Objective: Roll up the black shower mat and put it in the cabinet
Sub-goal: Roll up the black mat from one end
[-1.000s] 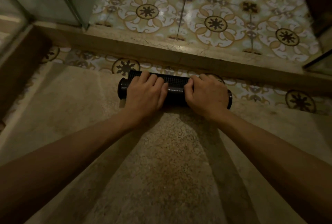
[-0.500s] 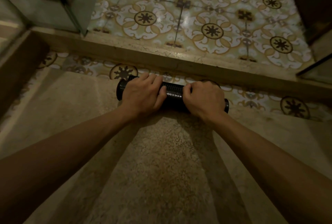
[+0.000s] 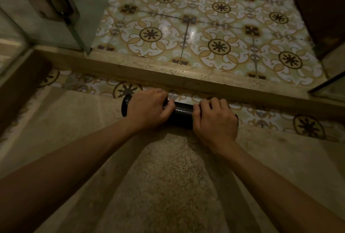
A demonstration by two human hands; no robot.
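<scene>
The black shower mat point(image 3: 182, 116) is rolled up into a tight tube. It lies sideways on the shower floor point(image 3: 168, 186), at the far edge of the plain speckled part, right where the strip of flower tiles point(image 3: 276, 118) begins. Just past those tiles runs the low stone curb point(image 3: 186, 77), and the roll lies along it, close to it but not touching it.

Both hands are on the roll. The left hand point(image 3: 147, 108) sits on top of the left part. Its fingers point(image 3: 160, 93) bend over the top and down the far side, and the thumb presses on the near side, so the hand is closed around the roll. The round left end of the roll sticks out past this hand.

The right hand point(image 3: 214, 120) sits on top of the right part. Its fingers point(image 3: 214, 102) also curl over the top to the far side, closed on the roll. Only a thin dark bit of the right end shows beside this hand.

Between the two hands a short shiny piece of the roll can be seen. The roll looks like it is resting on the floor, but I cannot tell for sure.

A glass door point(image 3: 56, 12) with a metal hinge stands at the far left.
</scene>
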